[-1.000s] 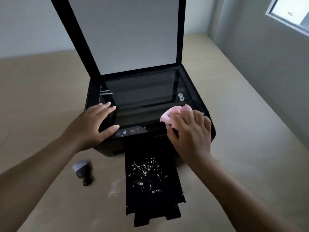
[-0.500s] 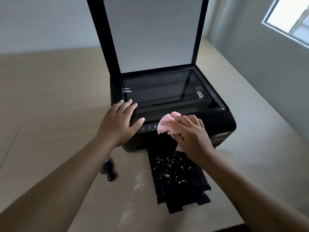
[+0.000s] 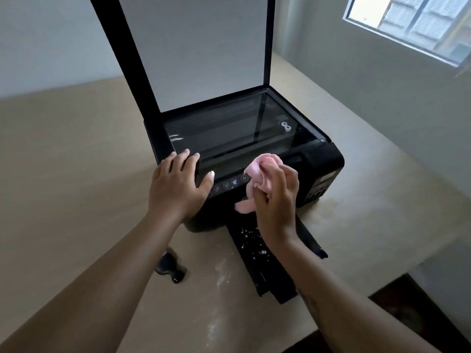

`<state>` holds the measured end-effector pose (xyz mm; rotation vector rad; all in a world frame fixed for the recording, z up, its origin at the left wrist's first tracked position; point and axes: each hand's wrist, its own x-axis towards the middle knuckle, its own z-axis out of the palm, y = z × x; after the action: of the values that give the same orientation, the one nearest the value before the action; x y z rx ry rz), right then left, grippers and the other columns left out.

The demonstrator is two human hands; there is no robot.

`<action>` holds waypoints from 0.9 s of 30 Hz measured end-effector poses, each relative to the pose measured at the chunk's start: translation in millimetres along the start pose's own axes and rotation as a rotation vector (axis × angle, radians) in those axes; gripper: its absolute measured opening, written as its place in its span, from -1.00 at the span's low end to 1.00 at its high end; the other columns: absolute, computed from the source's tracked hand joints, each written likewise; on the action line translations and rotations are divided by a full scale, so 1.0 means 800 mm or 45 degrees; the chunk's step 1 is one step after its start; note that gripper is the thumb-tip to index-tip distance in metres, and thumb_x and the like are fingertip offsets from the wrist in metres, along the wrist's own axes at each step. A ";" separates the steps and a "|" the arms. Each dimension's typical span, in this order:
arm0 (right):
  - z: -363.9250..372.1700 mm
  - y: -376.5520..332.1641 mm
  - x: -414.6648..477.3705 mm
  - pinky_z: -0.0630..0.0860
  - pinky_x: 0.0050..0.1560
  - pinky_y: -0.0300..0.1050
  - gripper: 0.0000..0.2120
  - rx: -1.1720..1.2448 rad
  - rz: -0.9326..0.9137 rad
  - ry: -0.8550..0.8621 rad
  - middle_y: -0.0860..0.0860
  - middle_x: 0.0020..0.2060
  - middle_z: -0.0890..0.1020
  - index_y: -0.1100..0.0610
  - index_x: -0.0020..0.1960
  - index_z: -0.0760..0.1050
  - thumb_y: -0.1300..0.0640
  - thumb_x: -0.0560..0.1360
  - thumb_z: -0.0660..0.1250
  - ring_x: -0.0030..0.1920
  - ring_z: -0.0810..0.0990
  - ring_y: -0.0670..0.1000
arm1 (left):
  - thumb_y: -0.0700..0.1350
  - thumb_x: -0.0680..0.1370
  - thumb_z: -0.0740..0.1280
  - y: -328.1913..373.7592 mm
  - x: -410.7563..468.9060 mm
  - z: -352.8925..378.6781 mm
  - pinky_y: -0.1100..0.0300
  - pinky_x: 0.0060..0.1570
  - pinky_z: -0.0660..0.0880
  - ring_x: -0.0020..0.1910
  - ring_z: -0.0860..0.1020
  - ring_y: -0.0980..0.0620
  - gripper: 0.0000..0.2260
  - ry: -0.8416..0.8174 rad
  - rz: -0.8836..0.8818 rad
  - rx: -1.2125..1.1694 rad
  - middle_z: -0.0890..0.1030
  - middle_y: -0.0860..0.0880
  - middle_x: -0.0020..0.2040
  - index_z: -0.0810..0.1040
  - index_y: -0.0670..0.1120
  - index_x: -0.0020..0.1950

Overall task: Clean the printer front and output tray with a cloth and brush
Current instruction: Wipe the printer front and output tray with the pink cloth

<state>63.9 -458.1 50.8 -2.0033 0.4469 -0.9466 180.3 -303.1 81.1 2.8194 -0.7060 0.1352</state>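
A black printer (image 3: 323,171) stands on the beige table with its scanner lid (image 3: 204,47) raised upright. My left hand (image 3: 178,187) lies flat, fingers apart, on the printer's front left corner beside the control panel (image 3: 229,184). My right hand (image 3: 276,200) grips a crumpled pink cloth (image 3: 257,171) against the front edge, just right of the panel. The black output tray (image 3: 257,263) sticks out toward me, dotted with white crumbs and partly hidden by my right forearm. A small black brush (image 3: 169,267) lies on the table left of the tray.
White dust (image 3: 221,273) is smeared on the table (image 3: 76,174) between the brush and the tray. The table's right edge drops off near my right arm. A grey wall with a window (image 3: 413,24) runs along the right side.
My right hand with the cloth has slid left along the printer's front edge to the control panel and turned, with a cloth end hanging below. The camera view has shifted left. My left hand stays put.
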 end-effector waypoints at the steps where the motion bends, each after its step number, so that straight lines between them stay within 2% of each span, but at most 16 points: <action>1: 0.012 -0.010 -0.003 0.38 0.21 -0.32 -0.68 0.151 0.178 0.153 -0.03 0.27 0.36 -0.03 0.23 0.44 0.18 0.50 0.29 0.29 0.35 -0.08 | 0.28 0.56 0.03 -0.001 -0.001 0.000 -0.02 0.49 0.07 0.54 0.12 -0.08 -0.38 0.001 -0.002 0.005 0.24 -0.03 0.55 0.26 0.00 0.53; 3: 0.042 -0.026 -0.007 0.41 0.24 -0.29 -0.72 0.368 0.512 0.433 -0.02 0.34 0.32 -0.04 0.29 0.43 0.13 0.60 0.25 0.33 0.35 -0.13 | 0.27 0.56 0.05 -0.002 0.000 0.002 -0.02 0.49 0.08 0.53 0.13 -0.08 -0.40 0.011 -0.001 0.003 0.25 -0.04 0.55 0.28 -0.01 0.53; 5: 0.075 -0.042 -0.019 0.24 0.46 -0.22 -0.58 0.469 0.681 0.515 -0.01 0.53 0.17 -0.10 0.48 0.27 0.01 0.64 0.17 0.51 0.17 -0.10 | 0.25 0.57 0.09 -0.001 0.001 0.003 -0.03 0.48 0.10 0.53 0.14 -0.09 -0.42 0.023 0.003 -0.001 0.27 -0.04 0.55 0.29 -0.02 0.52; 7: 0.107 -0.060 -0.044 -0.06 0.54 -0.28 -0.48 0.485 0.649 0.477 -0.06 0.60 -0.05 -0.13 0.55 0.00 -0.11 0.64 0.07 0.57 -0.13 -0.18 | 0.24 0.58 0.10 -0.002 0.002 0.004 -0.04 0.48 0.11 0.52 0.15 -0.09 -0.43 0.037 0.005 -0.009 0.28 -0.05 0.54 0.31 -0.02 0.51; 9: 0.121 -0.067 -0.064 -0.21 0.44 -0.46 -0.47 0.420 0.574 0.414 -0.12 0.59 -0.15 -0.25 0.53 -0.13 -0.19 0.64 0.01 0.54 -0.23 -0.26 | 0.26 0.54 0.06 -0.003 0.001 0.003 -0.04 0.48 0.11 0.52 0.15 -0.10 -0.39 0.032 0.005 -0.019 0.28 -0.05 0.54 0.31 -0.02 0.51; 11: 0.114 -0.050 -0.046 -0.21 0.42 -0.48 -0.47 0.389 0.567 0.462 -0.08 0.59 -0.10 -0.23 0.52 -0.11 -0.14 0.63 0.03 0.55 -0.20 -0.22 | 0.28 0.51 0.02 -0.002 0.000 0.003 -0.05 0.47 0.11 0.53 0.15 -0.09 -0.35 0.028 0.015 -0.027 0.28 -0.05 0.54 0.31 -0.01 0.51; 13: 0.094 -0.019 0.001 -0.17 0.45 -0.43 -0.49 0.361 0.664 0.656 -0.04 0.58 0.02 -0.04 0.56 -0.02 -0.01 0.66 0.06 0.58 -0.10 -0.11 | 0.29 0.51 0.00 0.000 0.000 0.002 -0.06 0.47 0.12 0.53 0.15 -0.08 -0.35 0.035 0.016 -0.033 0.28 -0.03 0.54 0.31 -0.01 0.51; 15: 0.075 0.009 0.041 -0.12 0.49 -0.35 -0.53 0.387 0.814 0.824 -0.14 0.54 0.11 0.04 0.57 0.06 0.09 0.68 0.05 0.57 -0.01 -0.08 | 0.29 0.51 -0.01 0.002 0.001 0.002 -0.06 0.47 0.12 0.53 0.13 -0.07 -0.35 0.029 0.018 -0.025 0.27 -0.02 0.54 0.30 0.00 0.51; 16: 0.074 0.014 0.046 -0.09 0.53 -0.29 -0.54 0.415 0.819 0.848 -0.20 0.50 0.13 0.06 0.56 0.08 0.12 0.68 0.04 0.55 0.03 -0.14 | 0.29 0.51 -0.01 0.003 0.001 0.001 -0.06 0.47 0.11 0.54 0.12 -0.06 -0.35 0.022 0.019 -0.020 0.26 -0.01 0.54 0.29 0.00 0.51; 18: 0.086 0.000 0.019 -0.03 0.55 -0.24 -0.54 0.477 0.737 0.752 -0.19 0.52 0.13 0.07 0.56 0.09 0.13 0.68 0.05 0.51 0.04 -0.26 | 0.28 0.51 -0.01 0.003 -0.001 0.000 -0.06 0.47 0.10 0.54 0.12 -0.06 -0.35 0.011 0.021 -0.011 0.25 -0.02 0.55 0.29 0.00 0.52; 21: 0.105 -0.022 -0.034 0.05 0.45 -0.43 -0.56 0.519 0.692 0.544 -0.33 0.44 0.16 -0.17 0.51 0.11 -0.03 0.66 0.07 0.45 0.10 -0.40 | 0.28 0.50 0.00 0.003 -0.001 -0.002 -0.07 0.46 0.11 0.54 0.12 -0.07 -0.35 0.012 0.029 -0.012 0.26 -0.02 0.55 0.29 0.00 0.51; 23: 0.096 -0.005 -0.011 0.25 0.31 -0.44 -0.67 0.507 0.739 0.648 -0.10 0.34 0.29 0.01 0.40 0.27 0.02 0.65 0.12 0.24 0.30 -0.43 | 0.29 0.49 -0.01 0.001 0.001 -0.001 -0.07 0.46 0.11 0.53 0.13 -0.08 -0.34 0.015 0.035 -0.009 0.27 -0.03 0.54 0.30 0.00 0.51; 24: 0.085 0.004 0.011 0.32 0.22 -0.39 -0.71 0.489 0.822 0.726 0.00 0.28 0.35 0.11 0.34 0.31 0.06 0.65 0.13 0.14 0.39 -0.35 | 0.29 0.49 -0.01 0.001 0.002 0.000 -0.07 0.46 0.11 0.53 0.13 -0.08 -0.34 0.016 0.039 -0.007 0.27 -0.03 0.54 0.30 0.00 0.51; 25: 0.070 0.013 0.034 0.35 0.16 -0.31 -0.73 0.465 0.929 0.799 0.05 0.20 0.39 0.16 0.29 0.34 0.07 0.65 0.13 0.11 0.45 -0.19 | 0.30 0.49 -0.02 0.001 0.002 0.001 -0.07 0.46 0.12 0.53 0.13 -0.08 -0.33 0.015 0.044 -0.002 0.27 -0.03 0.54 0.30 0.00 0.50; 27: 0.054 0.028 0.064 0.39 0.11 -0.16 -0.74 0.470 1.084 0.876 0.07 0.08 0.41 0.18 0.21 0.36 0.02 0.65 0.11 0.08 0.49 0.07 | 0.31 0.49 -0.02 0.001 0.001 0.003 -0.07 0.46 0.12 0.53 0.13 -0.08 -0.33 0.015 0.047 0.008 0.27 -0.03 0.54 0.30 0.00 0.50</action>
<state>131.2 -478.5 40.3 -0.9352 1.2684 -1.0182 180.8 -304.5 79.2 2.8098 -0.7564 0.1599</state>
